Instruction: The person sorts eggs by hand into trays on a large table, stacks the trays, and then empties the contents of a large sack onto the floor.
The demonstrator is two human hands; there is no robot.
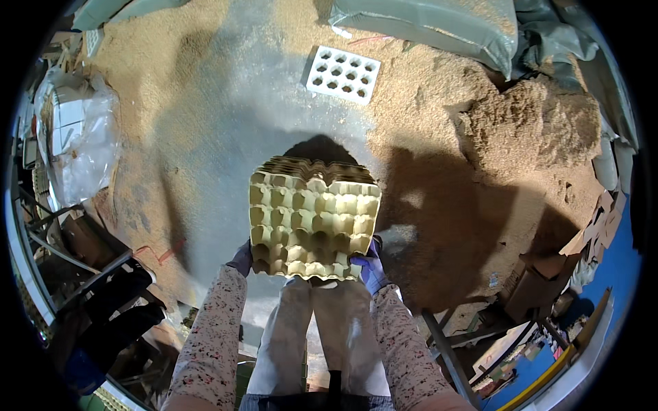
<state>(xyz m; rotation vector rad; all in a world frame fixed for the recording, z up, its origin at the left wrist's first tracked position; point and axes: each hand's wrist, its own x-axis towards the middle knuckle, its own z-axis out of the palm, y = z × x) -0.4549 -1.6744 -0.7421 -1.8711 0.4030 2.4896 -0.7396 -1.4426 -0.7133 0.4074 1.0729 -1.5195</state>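
A thick stack of pale yellow egg trays (pixel 315 222), made of moulded pulp with rows of cups, is held in front of my legs. My left hand (pixel 241 259), in a purple-blue glove, is closed on the lower left edge; most of its fingers are hidden behind the stack. On the lower right edge my right hand (pixel 372 266), gloved alike, grips with the thumb over the top tray and the other fingers underneath. The cups of the top tray show nothing inside. Beyond the stack, a white tray with several round holes (pixel 343 74) lies on the floor.
Loose tan husk-like material (pixel 534 127) is heaped at the right and spread over the grey floor (pixel 226 130). Large greenish sacks (pixel 439 27) lie at the back. Clear plastic wrapping (pixel 89 151) sits at the left. Metal frames (pixel 449 359) and cardboard (pixel 531 281) stand near my right.
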